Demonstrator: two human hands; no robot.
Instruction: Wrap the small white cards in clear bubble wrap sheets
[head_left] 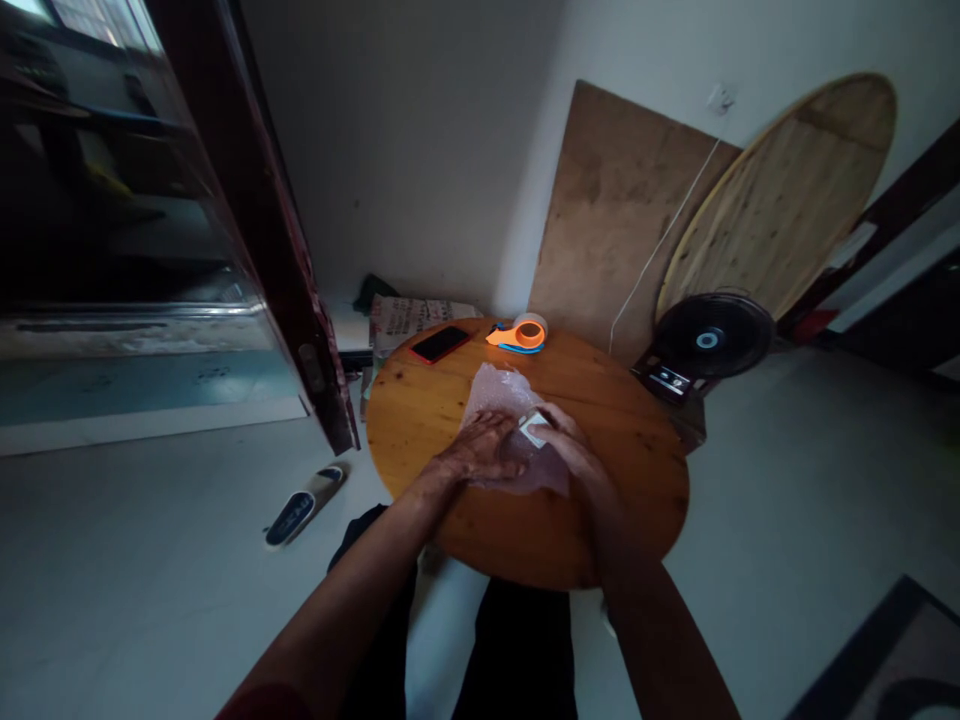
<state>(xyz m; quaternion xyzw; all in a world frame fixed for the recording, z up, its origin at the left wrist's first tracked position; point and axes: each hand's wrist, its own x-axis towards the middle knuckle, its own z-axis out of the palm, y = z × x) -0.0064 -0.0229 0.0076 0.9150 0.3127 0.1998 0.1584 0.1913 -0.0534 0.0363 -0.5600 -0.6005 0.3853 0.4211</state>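
Observation:
A sheet of pinkish bubble wrap (491, 388) lies spread on the round wooden table (637, 500). My left hand (484, 447) rests flat on the sheet with its fingers stretched out. My right hand (566, 435) is closed around a small white box (535, 428) on the right part of the bubble wrap. The print on the box is too small to read. Farther back on the table sit an orange tape dispenser (517, 335) and a black phone with a red edge (441, 344).
A black round fan (712, 340) stands to the right of the table. A brown board (607, 190) and a round wooden tabletop (787, 180) lean on the wall behind. A slipper (304, 505) lies on the floor at left, near a dark door frame (285, 250).

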